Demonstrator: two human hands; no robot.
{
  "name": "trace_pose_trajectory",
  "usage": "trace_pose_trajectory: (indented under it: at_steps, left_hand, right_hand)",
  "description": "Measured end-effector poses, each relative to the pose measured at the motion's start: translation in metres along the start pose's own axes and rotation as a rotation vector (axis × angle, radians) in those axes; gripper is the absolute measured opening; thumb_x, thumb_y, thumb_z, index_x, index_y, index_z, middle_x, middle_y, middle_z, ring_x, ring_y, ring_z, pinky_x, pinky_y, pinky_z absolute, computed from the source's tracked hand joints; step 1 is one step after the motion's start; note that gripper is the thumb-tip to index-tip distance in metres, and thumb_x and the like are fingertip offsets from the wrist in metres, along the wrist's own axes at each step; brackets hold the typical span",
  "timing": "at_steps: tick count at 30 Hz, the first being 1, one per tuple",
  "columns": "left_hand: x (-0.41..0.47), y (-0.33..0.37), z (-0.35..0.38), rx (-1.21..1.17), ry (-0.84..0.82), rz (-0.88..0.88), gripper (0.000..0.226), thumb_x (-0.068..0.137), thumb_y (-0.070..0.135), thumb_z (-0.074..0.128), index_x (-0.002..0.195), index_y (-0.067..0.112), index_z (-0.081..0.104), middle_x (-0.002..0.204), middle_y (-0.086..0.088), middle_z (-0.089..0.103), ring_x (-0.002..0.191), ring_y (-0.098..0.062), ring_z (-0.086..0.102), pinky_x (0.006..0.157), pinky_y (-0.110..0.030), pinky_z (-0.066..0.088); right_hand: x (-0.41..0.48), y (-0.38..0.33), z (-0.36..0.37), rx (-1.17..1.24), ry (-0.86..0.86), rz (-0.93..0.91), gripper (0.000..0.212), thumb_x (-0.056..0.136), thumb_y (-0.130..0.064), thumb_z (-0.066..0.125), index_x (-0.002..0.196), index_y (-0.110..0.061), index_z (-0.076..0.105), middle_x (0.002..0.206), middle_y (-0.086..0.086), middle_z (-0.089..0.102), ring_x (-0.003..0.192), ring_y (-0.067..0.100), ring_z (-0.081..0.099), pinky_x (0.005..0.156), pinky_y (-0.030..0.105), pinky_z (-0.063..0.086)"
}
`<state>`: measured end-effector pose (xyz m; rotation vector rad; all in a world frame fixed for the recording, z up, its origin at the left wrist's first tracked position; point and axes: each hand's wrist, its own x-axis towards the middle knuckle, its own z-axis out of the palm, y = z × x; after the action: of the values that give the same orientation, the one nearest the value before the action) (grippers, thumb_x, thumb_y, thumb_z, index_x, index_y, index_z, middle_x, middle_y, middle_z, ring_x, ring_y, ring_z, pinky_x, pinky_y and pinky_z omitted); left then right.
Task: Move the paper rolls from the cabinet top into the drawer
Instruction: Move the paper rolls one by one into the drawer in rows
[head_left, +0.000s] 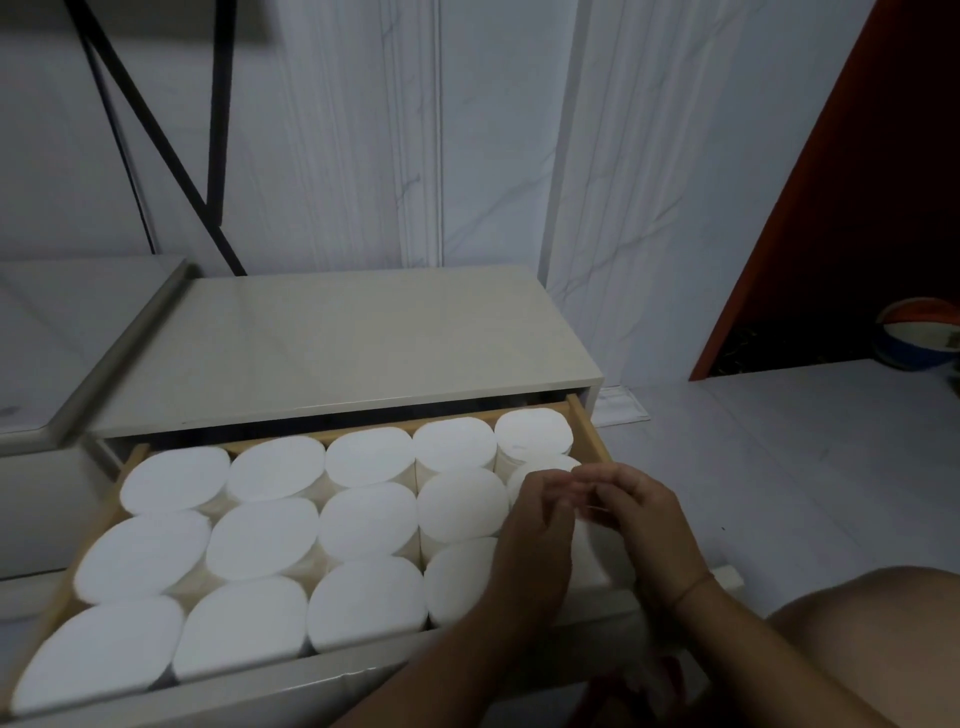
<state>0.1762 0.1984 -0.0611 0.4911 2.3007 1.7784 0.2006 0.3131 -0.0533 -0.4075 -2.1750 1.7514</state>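
Note:
The cabinet's drawer (588, 422) stands pulled out and packed with several upright white paper rolls (363, 519) in rows. At its front right corner one more paper roll (589, 545) sits between my hands. My left hand (535, 525) grips its left side with curled fingers. On the roll's right side, my right hand (652, 519) curls its fingers over the top edge. The hands hide most of this roll. No rolls are on the beige cabinet top (337, 343).
A white marbled wall rises behind the cabinet. Black metal legs (218, 130) slant down at the back left, and a pale ledge (78, 332) adjoins the cabinet's left side. A ball (917, 332) lies by an orange-red panel at the right. My knee (883, 623) is at lower right.

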Motion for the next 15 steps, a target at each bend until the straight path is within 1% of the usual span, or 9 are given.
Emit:
trace_pose_trajectory:
  at_steps: [2,4,5,7,8,9,11,13,15]
  left_hand:
    - [-0.01,-0.003,-0.012,0.116,-0.017,0.08,0.018,0.099,0.023,0.042,0.115,0.025,0.05,0.112,0.01,0.056,0.097,0.001,0.052,0.084,-0.005,0.041]
    - [-0.021,-0.006,-0.028,0.25,-0.048,0.099,0.023,0.098,0.031,0.043,0.12,0.026,0.049,0.119,0.013,0.055,0.101,0.002,0.05,0.09,-0.007,0.04]
    - [-0.027,-0.01,-0.036,0.345,-0.08,0.06,0.029,0.097,0.037,0.043,0.124,0.026,0.047,0.123,0.015,0.051,0.104,0.004,0.047,0.093,-0.006,0.037]
    - [-0.04,-0.02,-0.056,0.564,-0.137,-0.023,0.041,0.097,0.043,0.04,0.135,0.027,0.039,0.134,0.017,0.041,0.12,0.002,0.04,0.101,-0.008,0.024]
    - [-0.048,-0.025,-0.069,0.648,-0.148,-0.013,0.044,0.096,0.046,0.038,0.138,0.031,0.036,0.14,0.018,0.037,0.128,0.002,0.034,0.106,-0.011,0.018]
    - [-0.056,-0.029,-0.082,0.72,-0.151,0.049,0.047,0.095,0.051,0.037,0.14,0.035,0.033,0.144,0.019,0.034,0.131,0.003,0.03,0.11,-0.014,0.014]
    - [-0.072,-0.032,-0.11,0.881,-0.138,0.197,0.049,0.093,0.056,0.034,0.138,0.036,0.039,0.143,0.017,0.041,0.131,0.001,0.034,0.112,-0.021,0.017]
    - [-0.083,-0.038,-0.136,1.039,-0.076,0.275,0.05,0.093,0.055,0.034,0.133,0.028,0.048,0.137,0.009,0.052,0.128,-0.008,0.045,0.11,-0.034,0.029]
    - [-0.085,-0.042,-0.151,1.13,-0.026,0.271,0.052,0.094,0.055,0.032,0.133,0.025,0.048,0.139,0.004,0.051,0.131,-0.012,0.043,0.111,-0.037,0.03]
  right_hand:
    - [-0.014,0.0,0.011,-0.22,0.025,-0.09,0.031,0.095,-0.009,0.046,0.086,-0.034,0.061,0.086,-0.017,0.064,0.083,-0.001,0.062,0.071,0.005,0.049]
    - [-0.026,0.002,0.024,-0.413,0.008,-0.14,0.023,0.095,-0.018,0.049,0.089,-0.039,0.054,0.09,-0.021,0.059,0.089,-0.001,0.059,0.08,0.007,0.045]
    - [-0.029,0.003,0.031,-0.53,-0.066,-0.126,0.015,0.094,-0.022,0.05,0.099,-0.036,0.055,0.1,-0.015,0.06,0.101,0.005,0.058,0.089,0.01,0.039]
    - [-0.036,0.004,0.044,-0.849,-0.286,-0.097,0.031,0.093,-0.029,0.052,0.124,-0.023,0.052,0.131,0.0,0.054,0.121,0.015,0.049,0.101,0.015,0.03]
    - [-0.041,0.0,0.049,-0.969,-0.332,-0.153,0.037,0.091,-0.03,0.055,0.127,-0.018,0.052,0.134,0.006,0.053,0.12,0.015,0.051,0.102,0.015,0.032]
    - [-0.048,-0.004,0.055,-1.057,-0.314,-0.252,0.039,0.089,-0.034,0.059,0.122,-0.013,0.058,0.128,0.01,0.059,0.114,0.016,0.058,0.1,0.022,0.041]
    - [-0.063,-0.006,0.065,-1.058,-0.223,-0.43,0.041,0.09,-0.044,0.049,0.104,-0.011,0.071,0.109,0.009,0.071,0.099,0.021,0.068,0.086,0.039,0.053]
    - [-0.072,-0.008,0.072,-1.061,-0.178,-0.476,0.052,0.092,-0.047,0.033,0.107,-0.014,0.07,0.115,0.008,0.068,0.107,0.026,0.064,0.09,0.048,0.049]
    - [-0.071,-0.008,0.075,-1.116,-0.157,-0.45,0.06,0.094,-0.05,0.022,0.117,-0.015,0.065,0.127,0.009,0.061,0.118,0.028,0.057,0.097,0.051,0.04]
